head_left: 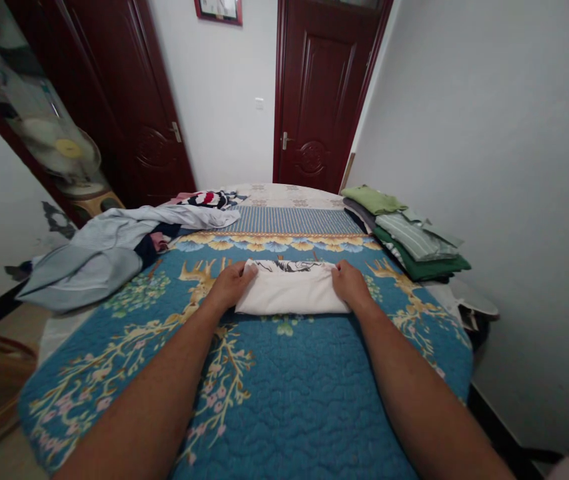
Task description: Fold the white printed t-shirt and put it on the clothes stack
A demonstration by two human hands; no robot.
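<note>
A white folded garment [292, 293] with a black printed pattern along its far edge lies in the middle of the blue quilted cover [294, 380]. Its exact kind cannot be made out in this folded state. My left hand [233, 285] grips its far left corner, thumb on top and fingers closed. At the far right corner, my right hand [351, 283] pinches the cloth in the same way. Both forearms reach in from the near edge of the view, and the garment stretches flat between the hands.
Loose, unfolded clothes [94, 253] lie heaped on the left side. A stack of folded clothes [414, 233], mostly green and grey, stands at the right near the wall. Beyond the far edge are dark red doors [322, 93]. A fan [67, 150] stands at far left.
</note>
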